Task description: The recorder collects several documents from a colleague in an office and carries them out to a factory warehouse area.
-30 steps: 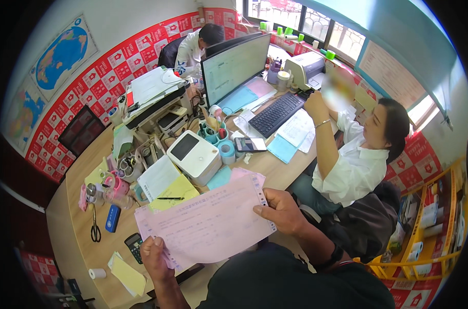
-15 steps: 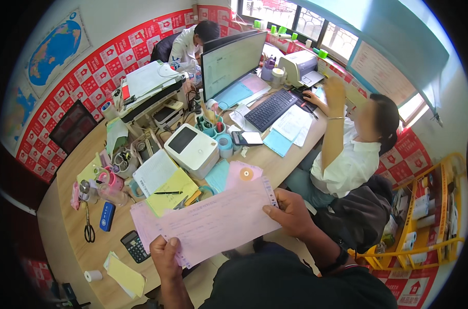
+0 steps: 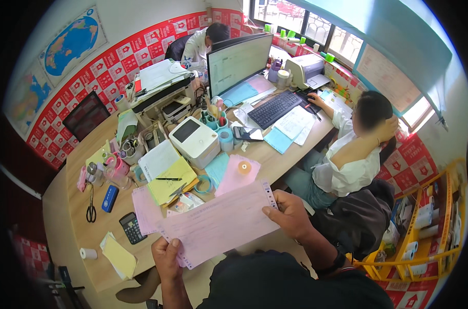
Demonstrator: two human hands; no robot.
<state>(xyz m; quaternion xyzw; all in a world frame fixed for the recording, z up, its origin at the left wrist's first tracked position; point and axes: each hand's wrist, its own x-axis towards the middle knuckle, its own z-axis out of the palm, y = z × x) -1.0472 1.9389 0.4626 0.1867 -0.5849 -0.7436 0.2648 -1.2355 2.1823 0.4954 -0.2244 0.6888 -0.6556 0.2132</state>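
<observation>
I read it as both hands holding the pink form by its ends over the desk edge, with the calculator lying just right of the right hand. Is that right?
Not quite. In the head view the calculator lies on the desk to the left of the left hand, not right of the right hand. The rest holds: both hands hold the pink form by its ends over the desk edge.

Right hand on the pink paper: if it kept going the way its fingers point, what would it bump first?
Probably the pink sheet with the orange disc lying on the desk; the right hand points up-left over the held pink form. Depth is unclear.
</observation>
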